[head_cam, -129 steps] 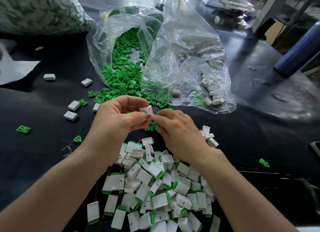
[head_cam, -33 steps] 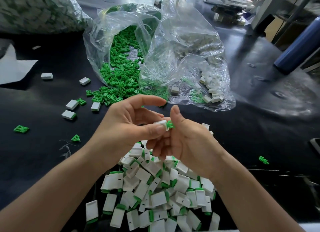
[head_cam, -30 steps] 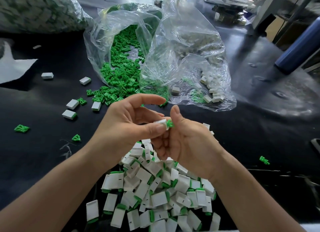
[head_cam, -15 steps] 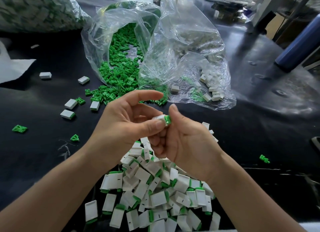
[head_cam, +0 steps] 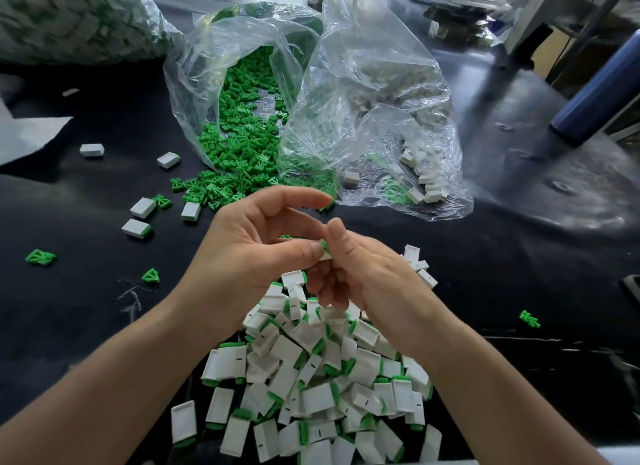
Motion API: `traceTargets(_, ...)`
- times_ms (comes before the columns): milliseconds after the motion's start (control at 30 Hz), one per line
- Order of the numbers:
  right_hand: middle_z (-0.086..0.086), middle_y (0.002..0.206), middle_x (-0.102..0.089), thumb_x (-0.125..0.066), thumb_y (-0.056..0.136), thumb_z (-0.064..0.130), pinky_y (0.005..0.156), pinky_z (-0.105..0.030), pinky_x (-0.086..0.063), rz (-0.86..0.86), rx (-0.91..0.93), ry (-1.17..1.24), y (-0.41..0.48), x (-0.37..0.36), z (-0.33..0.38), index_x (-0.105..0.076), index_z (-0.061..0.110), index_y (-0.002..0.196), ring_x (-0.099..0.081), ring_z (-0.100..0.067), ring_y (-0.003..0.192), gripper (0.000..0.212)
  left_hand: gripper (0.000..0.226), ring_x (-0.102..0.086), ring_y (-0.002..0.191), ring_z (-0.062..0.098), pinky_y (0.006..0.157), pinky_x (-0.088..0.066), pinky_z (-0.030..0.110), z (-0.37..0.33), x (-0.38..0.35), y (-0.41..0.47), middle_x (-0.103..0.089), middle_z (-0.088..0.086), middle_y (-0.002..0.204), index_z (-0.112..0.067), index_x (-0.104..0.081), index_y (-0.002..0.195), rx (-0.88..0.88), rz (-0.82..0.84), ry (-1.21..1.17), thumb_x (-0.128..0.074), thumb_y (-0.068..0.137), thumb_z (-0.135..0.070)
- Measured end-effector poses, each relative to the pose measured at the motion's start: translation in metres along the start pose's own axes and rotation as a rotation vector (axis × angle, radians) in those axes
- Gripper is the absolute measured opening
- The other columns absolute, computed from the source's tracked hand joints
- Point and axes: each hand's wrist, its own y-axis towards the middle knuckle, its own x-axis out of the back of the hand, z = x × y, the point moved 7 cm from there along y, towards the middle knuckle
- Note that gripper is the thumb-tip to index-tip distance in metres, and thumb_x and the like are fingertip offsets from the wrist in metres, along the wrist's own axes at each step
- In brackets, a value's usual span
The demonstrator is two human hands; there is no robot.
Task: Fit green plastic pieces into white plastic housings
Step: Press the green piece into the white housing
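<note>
My left hand (head_cam: 249, 246) pinches a small white housing (head_cam: 326, 255) between thumb and fingers, its index finger raised above. My right hand (head_cam: 360, 274) meets it from the right, thumb pressing a green piece (head_cam: 324, 245) that sits at the housing's end; only slivers of both parts show between the fingers. Below my hands lies a big pile of assembled white housings with green ends (head_cam: 311, 378). Loose green pieces (head_cam: 239, 159) spill from a clear bag (head_cam: 214, 66) behind. White housings (head_cam: 424, 184) lie in a second clear bag (head_cam: 377, 93).
Stray housings (head_cam: 138, 218) and green pieces (head_cam: 40, 256) dot the black table on the left; another green piece (head_cam: 529, 318) lies at the right. A large full bag (head_cam: 69, 17) sits at the back left, a blue cylinder (head_cam: 599, 93) at the back right.
Both hands have stayed together, first rising a little and then settling; the green piece has gone deeper into the white housing and less of it shows.
</note>
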Motion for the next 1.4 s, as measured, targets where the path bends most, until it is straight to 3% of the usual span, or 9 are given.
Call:
traceTargets(200, 0.012, 0.053, -0.052, -0.032, 0.077, 0.054, 0.052, -0.016, -0.039, -0.01, 0.0, -0.053, -0.0014, -0.0007, -0.001, -0.057, 0.011, 0.074, -0.044, -0.002, 0.05, 0.05, 0.033, -0.061, 0.053, 0.02, 0.052, -0.053, 0.026, 0.0021, -0.0005, 0.0, -0.07, 0.007, 0.069, -0.017, -0.068, 0.091, 0.008, -0.003, 0.017, -0.063, 0.063, 0.001)
traceTargets(300, 0.015, 0.052, -0.045, -0.032, 0.076, 0.054, 0.053, -0.018, -0.035, -0.045, 0.04, -0.119, 0.0009, -0.0001, -0.0025, -0.056, -0.006, 0.094, -0.038, -0.002, 0.051, 0.067, 0.034, -0.064, 0.051, 0.028, 0.05, -0.054, 0.029, 0.0033, -0.002, 0.0001, -0.071, 0.012, 0.07, -0.01, -0.064, 0.095, 0.012, 0.006, -0.033, -0.062, 0.064, 0.005)
traceTargets(400, 0.015, 0.054, -0.041, -0.03, 0.077, 0.054, 0.055, -0.02, -0.03, -0.104, 0.087, -0.192, 0.0031, 0.0018, -0.001, -0.054, -0.01, 0.104, -0.036, -0.002, 0.053, 0.073, 0.035, -0.066, 0.054, 0.029, 0.051, -0.054, 0.027, 0.0043, -0.0017, 0.0006, -0.071, 0.013, 0.069, -0.01, -0.064, 0.094, 0.017, -0.01, -0.066, -0.062, 0.062, 0.006)
traceTargets(567, 0.011, 0.061, -0.04, -0.025, 0.078, 0.056, 0.059, -0.024, -0.03, -0.168, 0.122, -0.293, 0.0024, 0.0023, 0.0011, -0.057, -0.004, 0.107, -0.037, -0.003, 0.056, 0.073, 0.039, -0.07, 0.075, 0.02, 0.061, -0.054, 0.023, 0.0071, 0.0014, 0.0012, -0.072, 0.012, 0.072, -0.011, -0.065, 0.095, 0.036, -0.052, -0.05, -0.062, 0.059, 0.005)
traceTargets(733, 0.017, 0.061, -0.044, -0.024, 0.077, 0.057, 0.06, -0.017, -0.03, -0.19, 0.125, -0.332, 0.0008, 0.0032, 0.0029, -0.061, 0.008, 0.104, -0.044, 0.005, 0.058, 0.067, 0.04, -0.071, 0.084, 0.018, 0.067, -0.055, 0.022, 0.0072, 0.0019, 0.0011, -0.073, 0.012, 0.074, -0.013, -0.066, 0.092, 0.054, -0.069, -0.039, -0.062, 0.056, 0.004)
traceTargets(900, 0.017, 0.06, -0.044, -0.022, 0.077, 0.057, 0.06, -0.018, -0.029, -0.187, 0.138, -0.358, 0.0003, 0.0041, 0.0024, -0.061, 0.01, 0.099, -0.044, 0.005, 0.059, 0.065, 0.04, -0.07, 0.083, 0.017, 0.067, -0.055, 0.022, 0.0075, 0.0018, 0.001, -0.072, 0.013, 0.074, -0.012, -0.067, 0.09, 0.068, -0.07, -0.048, -0.062, 0.055, 0.005)
traceTargets(1033, 0.024, 0.055, -0.047, -0.022, 0.078, 0.06, 0.058, -0.019, -0.027, -0.208, 0.147, -0.38, -0.0002, 0.0035, 0.0007, -0.049, 0.026, 0.072, -0.043, 0.005, 0.057, 0.043, 0.04, -0.07, 0.083, 0.016, 0.067, -0.055, 0.022, 0.007, 0.0017, 0.0004, -0.072, 0.013, 0.074, -0.013, -0.068, 0.089, 0.074, -0.07, -0.042, -0.062, 0.054, 0.005)
traceTargets(1200, 0.028, 0.058, -0.05, -0.022, 0.083, 0.057, 0.057, -0.017, -0.029, -0.213, 0.132, -0.424, 0.001, 0.0054, -0.0019, -0.048, 0.029, 0.071, -0.045, 0.005, 0.059, 0.04, 0.039, -0.071, 0.08, 0.016, 0.064, -0.054, 0.021, 0.0065, 0.0018, 0.0002, -0.072, 0.015, 0.075, -0.014, -0.069, 0.086, 0.077, -0.072, -0.043, -0.062, 0.054, 0.006)
traceTargets(1400, -0.004, 0.096, -0.063, -0.022, 0.084, 0.058, 0.085, -0.048, -0.044, -0.186, 0.115, -0.444, 0.0021, 0.0028, -0.0033, -0.059, 0.011, 0.101, -0.057, -0.019, 0.093, 0.062, 0.037, -0.07, 0.073, 0.019, 0.06, -0.055, 0.022, 0.0071, 0.0018, 0.0003, -0.072, 0.014, 0.075, -0.014, -0.072, 0.08, 0.118, -0.06, -0.058, -0.061, 0.053, 0.008)
